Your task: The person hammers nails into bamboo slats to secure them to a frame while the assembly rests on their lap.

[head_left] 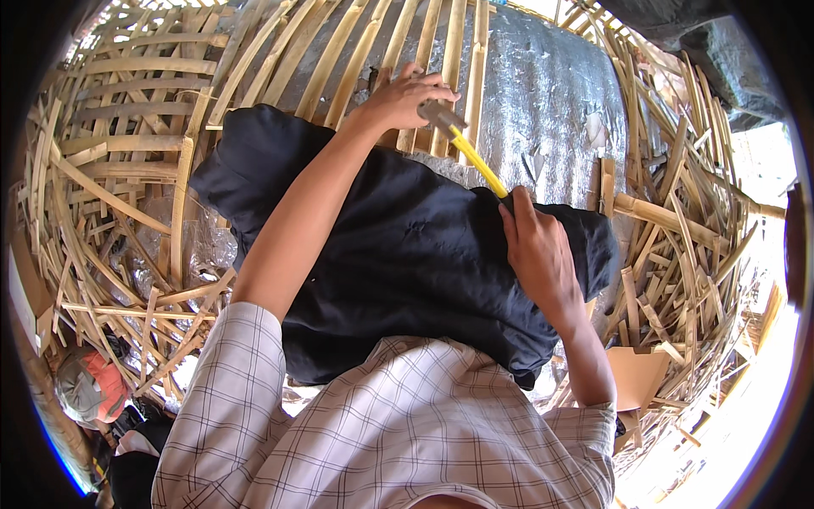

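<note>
My right hand [540,246] is wrapped round the black lower grip of a hammer [480,163] with a yellow shaft. Its metal head [440,115] points up and left, right beside my left hand [405,100]. That left hand lies palm down over a row of pale bamboo slats [373,42], its fingers bent and a little apart. Thumb and forefinger come close together by the hammer head, and whatever they may pinch is hidden. The slats run side by side away from me across a silvery, shiny sheet [543,85]. Black cloth [398,246] covers my lap below the slats.
A woven bamboo lattice [140,110] stands at left. Loose bamboo strips [670,280] pile up at right, with more at lower left. A piece of brown cardboard [638,377] lies near my right elbow. Another person [93,390] is partly visible at lower left.
</note>
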A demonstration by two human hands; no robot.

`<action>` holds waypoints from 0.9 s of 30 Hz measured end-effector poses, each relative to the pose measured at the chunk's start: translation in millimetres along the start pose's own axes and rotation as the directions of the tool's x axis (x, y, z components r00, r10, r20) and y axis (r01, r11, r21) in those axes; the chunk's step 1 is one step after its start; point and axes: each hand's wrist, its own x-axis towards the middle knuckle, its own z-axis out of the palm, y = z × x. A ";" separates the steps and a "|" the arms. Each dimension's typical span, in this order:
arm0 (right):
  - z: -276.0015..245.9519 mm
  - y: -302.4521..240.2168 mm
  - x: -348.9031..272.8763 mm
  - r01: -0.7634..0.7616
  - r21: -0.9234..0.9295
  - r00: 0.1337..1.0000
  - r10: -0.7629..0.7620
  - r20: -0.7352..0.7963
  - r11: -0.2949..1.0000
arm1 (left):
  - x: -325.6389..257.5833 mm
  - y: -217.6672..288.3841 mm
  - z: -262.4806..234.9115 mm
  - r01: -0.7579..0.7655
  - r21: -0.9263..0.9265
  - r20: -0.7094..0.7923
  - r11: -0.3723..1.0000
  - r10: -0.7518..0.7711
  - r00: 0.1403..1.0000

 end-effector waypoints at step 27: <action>-6.7 8.8 6.7 0.121 -0.130 0.988 -0.133 -0.081 0.984 | 1.4 -2.6 8.4 -0.013 0.063 -0.026 0.998 0.015 1.000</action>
